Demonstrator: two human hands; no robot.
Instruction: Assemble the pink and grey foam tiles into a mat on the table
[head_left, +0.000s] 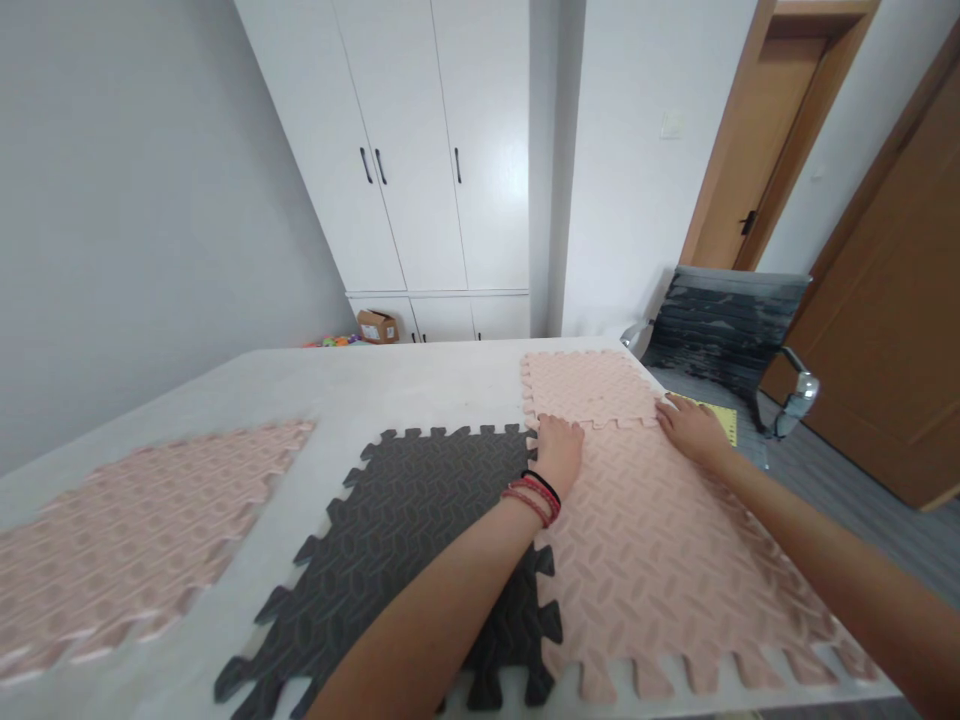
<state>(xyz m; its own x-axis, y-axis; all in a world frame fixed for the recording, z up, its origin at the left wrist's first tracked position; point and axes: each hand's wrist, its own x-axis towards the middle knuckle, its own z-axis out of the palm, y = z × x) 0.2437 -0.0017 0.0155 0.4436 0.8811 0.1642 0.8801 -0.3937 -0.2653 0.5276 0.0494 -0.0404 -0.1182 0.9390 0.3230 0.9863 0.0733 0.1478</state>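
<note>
Two pink interlocking foam tiles lie on the white table, a far pink tile (pixel 589 385) and a near pink tile (pixel 660 560), meeting along a toothed seam. My left hand (pixel 560 448), with red and black bands at its wrist, lies palm down at the seam's left end, fingers over the teeth. At the seam's right end, by the table edge, my right hand (pixel 691 430) rests with its fingers stretched onto the pink foam. A black foam tile (pixel 420 510) sits against the near pink tile's left side, partly hidden by my left forearm.
Farther left lies another pink foam tile (pixel 150 525) on the white table (pixel 420 385). A dark chair (pixel 720 335) with metal armrests stands beyond the right edge, near a yellow item (pixel 726 420). A cardboard box (pixel 377 327) sits behind the table by white cabinets (pixel 420 200).
</note>
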